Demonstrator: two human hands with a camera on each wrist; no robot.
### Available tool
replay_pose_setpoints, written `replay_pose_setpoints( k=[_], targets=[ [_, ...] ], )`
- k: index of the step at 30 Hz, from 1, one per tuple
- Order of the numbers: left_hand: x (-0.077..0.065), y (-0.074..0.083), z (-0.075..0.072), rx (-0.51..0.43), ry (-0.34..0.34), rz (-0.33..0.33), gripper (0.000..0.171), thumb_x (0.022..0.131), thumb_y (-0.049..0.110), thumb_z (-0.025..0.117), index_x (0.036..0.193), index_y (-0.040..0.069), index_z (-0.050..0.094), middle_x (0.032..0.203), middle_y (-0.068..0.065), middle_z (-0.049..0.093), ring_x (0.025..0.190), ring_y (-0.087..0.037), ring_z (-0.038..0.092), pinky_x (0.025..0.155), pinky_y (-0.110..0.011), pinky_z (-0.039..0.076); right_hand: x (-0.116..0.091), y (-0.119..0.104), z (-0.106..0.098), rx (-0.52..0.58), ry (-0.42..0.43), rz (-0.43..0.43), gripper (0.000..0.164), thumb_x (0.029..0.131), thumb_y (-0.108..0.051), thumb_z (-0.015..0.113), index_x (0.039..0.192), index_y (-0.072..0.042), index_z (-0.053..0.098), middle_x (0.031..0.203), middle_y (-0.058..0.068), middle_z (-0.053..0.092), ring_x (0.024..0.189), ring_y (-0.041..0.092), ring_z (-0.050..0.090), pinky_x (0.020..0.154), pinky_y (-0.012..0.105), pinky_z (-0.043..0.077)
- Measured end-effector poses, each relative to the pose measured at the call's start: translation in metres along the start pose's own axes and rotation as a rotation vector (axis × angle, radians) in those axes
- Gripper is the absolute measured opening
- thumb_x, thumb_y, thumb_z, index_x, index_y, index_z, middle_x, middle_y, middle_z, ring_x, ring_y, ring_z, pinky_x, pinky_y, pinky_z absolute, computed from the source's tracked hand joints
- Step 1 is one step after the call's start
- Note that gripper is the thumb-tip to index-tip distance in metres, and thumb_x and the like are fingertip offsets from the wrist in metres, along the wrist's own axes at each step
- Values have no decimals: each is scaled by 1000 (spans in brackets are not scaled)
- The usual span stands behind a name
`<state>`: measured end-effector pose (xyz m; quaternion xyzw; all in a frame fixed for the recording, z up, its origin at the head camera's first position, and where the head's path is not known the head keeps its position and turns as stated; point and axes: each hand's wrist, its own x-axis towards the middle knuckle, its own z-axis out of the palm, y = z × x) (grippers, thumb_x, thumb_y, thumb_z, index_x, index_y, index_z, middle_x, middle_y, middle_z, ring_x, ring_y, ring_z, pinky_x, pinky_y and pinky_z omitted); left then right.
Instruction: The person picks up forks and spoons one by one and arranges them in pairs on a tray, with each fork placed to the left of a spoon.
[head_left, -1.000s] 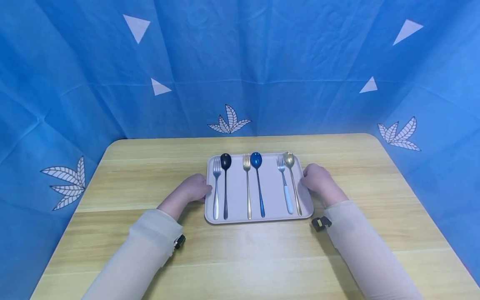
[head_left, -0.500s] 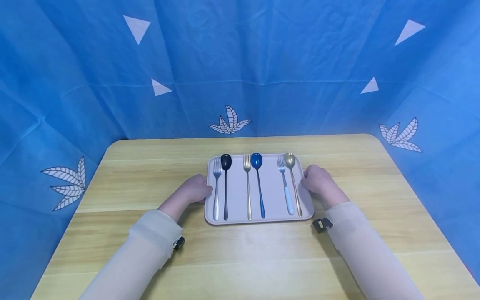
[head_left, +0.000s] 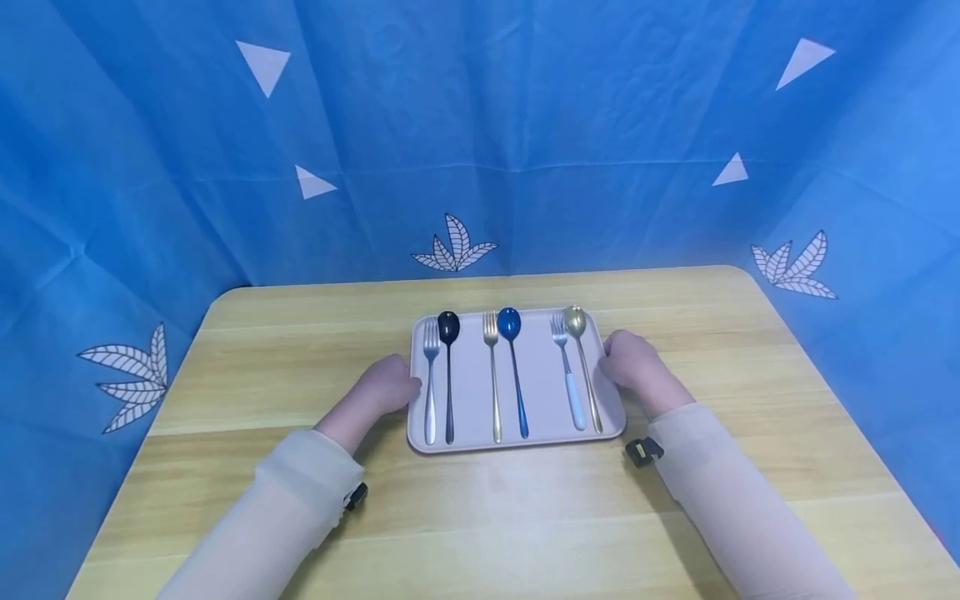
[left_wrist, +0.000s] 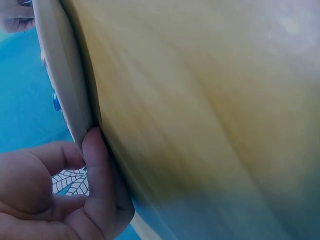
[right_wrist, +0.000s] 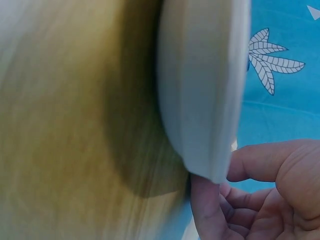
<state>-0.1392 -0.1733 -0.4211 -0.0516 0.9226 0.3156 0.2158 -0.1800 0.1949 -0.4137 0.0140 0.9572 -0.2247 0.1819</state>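
Note:
A pale pinkish tray (head_left: 543, 392) carries three forks and three spoons in pairs. At the left lie a silver fork (head_left: 430, 383) and a black spoon (head_left: 448, 329). A gold fork (head_left: 491, 329) and a blue spoon (head_left: 509, 323) lie mid-tray. To the right are a fork with a light-blue handle (head_left: 574, 400) and a gold spoon (head_left: 575, 321). My left hand (head_left: 386, 385) pinches the tray's left edge, thumb above and fingers underneath. On the opposite edge my right hand (head_left: 633, 362) pinches it likewise. Whether the tray's underside touches the tabletop I cannot tell.
The light wooden table (head_left: 510, 517) extends around the tray on all sides. A blue patterned curtain (head_left: 495, 125) hangs behind the table and along both sides. Small black devices sit at the left cuff (head_left: 356, 497) and the right cuff (head_left: 643, 451).
The head view has tilted and shifted slightly. Both hands keep their grip on the tray's ends, and the cutlery holds its arrangement.

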Motion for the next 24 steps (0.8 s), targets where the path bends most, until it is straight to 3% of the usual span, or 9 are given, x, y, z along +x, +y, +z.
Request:
replay_pose_setpoints(
  k=[10,17,20,24],
  targets=[
    [-2,-2,-3,19,14,-19,17,96,15,50,95,0,58,78,-11,58,64,-22,54,58,-31,45,2,-5,2,-15,13,-26,16,91,-6,53,88,1,67,83,13,67,76,27,61,69,37,51],
    [-6,3,-7,63,14,-34,23,98,18,49,83,4,59,70,-9,58,56,-19,52,54,-29,43,3,-3,1,-23,19,-28,15,90,-7,54,83,-1,67,79,11,65,72,25,58,65,35,48],
    [-9,3,-9,92,18,-47,27,98,20,50,77,6,58,65,-6,54,53,-17,48,51,-29,41,2,-1,-1,-15,16,-25,16,92,-12,57,86,-1,67,80,11,65,71,24,56,65,35,46],
    [-12,0,-12,132,51,-46,28,98,22,50,74,9,54,63,-4,49,52,-17,45,50,-29,38,-2,2,-5,-13,10,-43,30,95,-21,59,104,6,67,95,18,69,79,27,59,71,39,49]
  ],
)
